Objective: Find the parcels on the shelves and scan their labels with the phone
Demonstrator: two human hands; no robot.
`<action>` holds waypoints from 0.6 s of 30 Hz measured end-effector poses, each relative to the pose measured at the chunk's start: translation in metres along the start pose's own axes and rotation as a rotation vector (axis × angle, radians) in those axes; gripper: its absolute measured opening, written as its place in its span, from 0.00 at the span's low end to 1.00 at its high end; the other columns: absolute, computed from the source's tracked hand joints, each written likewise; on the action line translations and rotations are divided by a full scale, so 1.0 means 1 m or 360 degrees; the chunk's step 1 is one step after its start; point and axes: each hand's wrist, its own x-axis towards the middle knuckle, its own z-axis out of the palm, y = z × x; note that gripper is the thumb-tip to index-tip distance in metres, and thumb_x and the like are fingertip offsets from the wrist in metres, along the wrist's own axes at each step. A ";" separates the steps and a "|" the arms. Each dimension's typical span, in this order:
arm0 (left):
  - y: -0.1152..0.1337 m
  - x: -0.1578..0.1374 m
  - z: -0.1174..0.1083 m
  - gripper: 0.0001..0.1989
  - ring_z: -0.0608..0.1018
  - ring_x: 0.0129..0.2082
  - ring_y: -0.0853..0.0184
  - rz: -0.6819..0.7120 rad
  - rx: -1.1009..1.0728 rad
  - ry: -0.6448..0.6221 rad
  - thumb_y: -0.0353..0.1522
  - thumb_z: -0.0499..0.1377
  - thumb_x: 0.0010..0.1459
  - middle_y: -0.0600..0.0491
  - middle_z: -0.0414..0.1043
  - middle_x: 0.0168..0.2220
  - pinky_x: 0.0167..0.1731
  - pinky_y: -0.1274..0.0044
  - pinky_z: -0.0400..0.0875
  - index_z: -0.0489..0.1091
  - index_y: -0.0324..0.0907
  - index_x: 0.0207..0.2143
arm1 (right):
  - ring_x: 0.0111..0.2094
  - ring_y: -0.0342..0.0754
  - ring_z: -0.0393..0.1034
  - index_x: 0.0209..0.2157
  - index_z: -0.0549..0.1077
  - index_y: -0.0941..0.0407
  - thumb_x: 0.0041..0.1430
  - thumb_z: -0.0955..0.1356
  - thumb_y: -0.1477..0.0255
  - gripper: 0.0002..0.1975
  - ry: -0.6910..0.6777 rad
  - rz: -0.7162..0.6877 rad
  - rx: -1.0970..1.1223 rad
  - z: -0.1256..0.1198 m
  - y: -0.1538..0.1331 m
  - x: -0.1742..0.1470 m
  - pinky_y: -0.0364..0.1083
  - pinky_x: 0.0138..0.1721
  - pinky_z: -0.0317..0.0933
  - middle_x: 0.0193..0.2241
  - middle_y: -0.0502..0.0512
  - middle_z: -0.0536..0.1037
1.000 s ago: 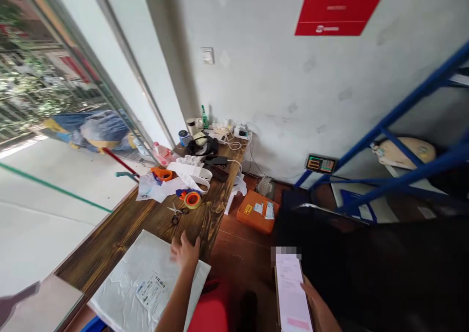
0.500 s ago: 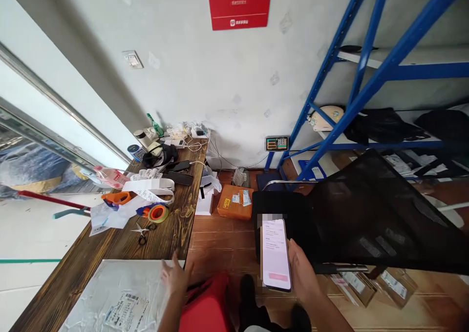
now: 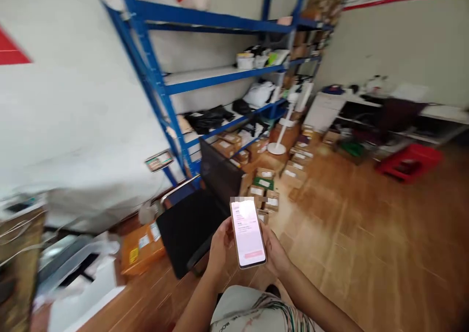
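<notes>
A smartphone (image 3: 249, 237) with a lit white and pink screen is held upright in front of my body, its screen facing me. My left hand (image 3: 221, 240) grips its left edge, with the fingers curled behind it. On the other side, my right hand (image 3: 275, 252) is closed around the phone's right edge. The fingers behind the phone are hidden. Just beyond my left hand stands a black chair (image 3: 186, 227).
A blue shelving rack (image 3: 223, 80) rises ahead with bags on its shelves. Parcels (image 3: 293, 173) lie on the wooden floor. An orange box (image 3: 141, 249) sits left of the chair. Farther right are a red stool (image 3: 410, 162) and a white desk (image 3: 326, 110).
My left hand has left the white parcel on the table and now holds the phone along with my right hand. The view has swung right toward the shelves and floor parcels.
</notes>
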 end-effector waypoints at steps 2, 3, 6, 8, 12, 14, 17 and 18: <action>-0.024 0.015 0.087 0.31 0.77 0.50 0.52 -0.0067 -0.0010 -0.0206 0.54 0.58 0.58 0.42 0.77 0.51 0.51 0.65 0.71 0.75 0.40 0.52 | 0.45 0.54 0.78 0.49 0.77 0.51 0.54 0.72 0.46 0.28 0.0088 -0.0190 -0.0022 -0.056 -0.058 -0.024 0.50 0.50 0.69 0.45 0.53 0.84; -0.039 0.023 0.126 0.32 0.77 0.51 0.52 -0.0117 -0.0006 -0.0290 0.55 0.59 0.56 0.41 0.77 0.51 0.50 0.66 0.71 0.76 0.39 0.51 | 0.45 0.54 0.78 0.49 0.77 0.51 0.55 0.72 0.47 0.28 0.0133 -0.0285 -0.0023 -0.083 -0.086 -0.036 0.50 0.49 0.70 0.45 0.54 0.83; -0.088 0.048 0.229 0.35 0.78 0.50 0.52 -0.0352 0.0033 -0.0373 0.57 0.64 0.48 0.41 0.78 0.48 0.45 0.67 0.73 0.76 0.38 0.47 | 0.46 0.55 0.77 0.47 0.77 0.51 0.55 0.72 0.47 0.27 0.0289 -0.0544 0.0028 -0.157 -0.158 -0.071 0.51 0.48 0.70 0.46 0.54 0.83; -0.122 0.065 0.282 0.35 0.79 0.48 0.54 -0.0479 0.0095 -0.0375 0.56 0.66 0.46 0.42 0.79 0.47 0.44 0.68 0.73 0.75 0.39 0.47 | 0.46 0.55 0.77 0.48 0.77 0.51 0.55 0.72 0.46 0.27 0.0393 -0.0683 0.0084 -0.201 -0.197 -0.089 0.51 0.48 0.70 0.46 0.54 0.83; -0.178 0.101 0.356 0.36 0.79 0.46 0.58 -0.0611 0.0248 -0.0481 0.54 0.68 0.45 0.41 0.78 0.47 0.46 0.70 0.72 0.75 0.37 0.48 | 0.47 0.55 0.77 0.48 0.76 0.49 0.53 0.72 0.45 0.28 0.0546 -0.0857 0.0210 -0.274 -0.260 -0.108 0.54 0.51 0.69 0.49 0.54 0.82; -0.199 0.121 0.386 0.37 0.80 0.44 0.58 -0.0692 0.0350 -0.0496 0.54 0.70 0.42 0.41 0.79 0.46 0.44 0.70 0.72 0.75 0.37 0.47 | 0.46 0.57 0.78 0.48 0.76 0.49 0.52 0.73 0.45 0.29 0.0580 -0.0888 0.0307 -0.308 -0.288 -0.109 0.57 0.52 0.69 0.49 0.54 0.82; -0.225 0.159 0.445 0.36 0.79 0.48 0.56 -0.0717 0.0563 -0.0613 0.55 0.68 0.44 0.41 0.79 0.47 0.47 0.69 0.71 0.77 0.39 0.48 | 0.45 0.58 0.79 0.49 0.75 0.49 0.53 0.72 0.45 0.29 0.0610 -0.0932 0.0392 -0.362 -0.329 -0.099 0.60 0.53 0.68 0.48 0.55 0.82; -0.233 0.174 0.470 0.36 0.78 0.51 0.55 -0.0684 0.0624 -0.0713 0.56 0.66 0.47 0.42 0.78 0.49 0.49 0.69 0.70 0.77 0.40 0.50 | 0.46 0.57 0.79 0.50 0.75 0.48 0.55 0.71 0.45 0.28 0.0615 -0.0963 0.0387 -0.381 -0.343 -0.093 0.59 0.53 0.68 0.49 0.55 0.82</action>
